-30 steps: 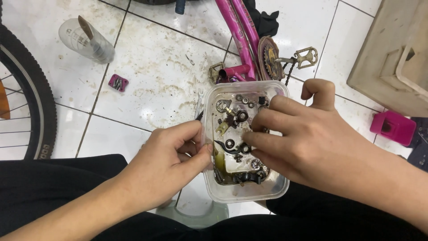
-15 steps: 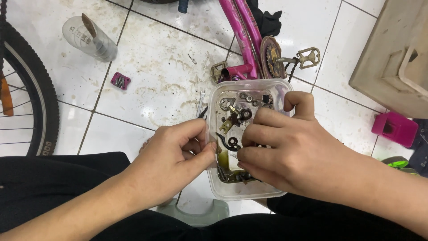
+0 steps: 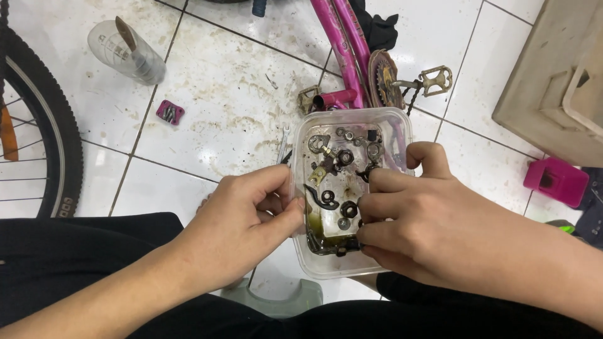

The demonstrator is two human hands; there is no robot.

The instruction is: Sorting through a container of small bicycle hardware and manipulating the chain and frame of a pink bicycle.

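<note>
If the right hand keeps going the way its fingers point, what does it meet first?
Probably the left hand: the right hand points leftward across the clear plastic container of small oily metal parts. Depth is unclear.

Clear plastic container (image 3: 352,188), rectangular with rounded corners: landmark. Small magenta box (image 3: 169,112) lies well left of it; larger magenta box (image 3: 556,181) lies to its right. No labels, signs, screens.

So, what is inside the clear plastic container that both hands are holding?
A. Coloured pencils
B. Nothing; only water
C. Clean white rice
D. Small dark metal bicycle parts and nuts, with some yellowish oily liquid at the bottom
D. The clear plastic container holds small dark metal parts such as nuts and brackets, with yellowish liquid pooled near the left hand; the right hand reaches its fingers in among them.
</note>
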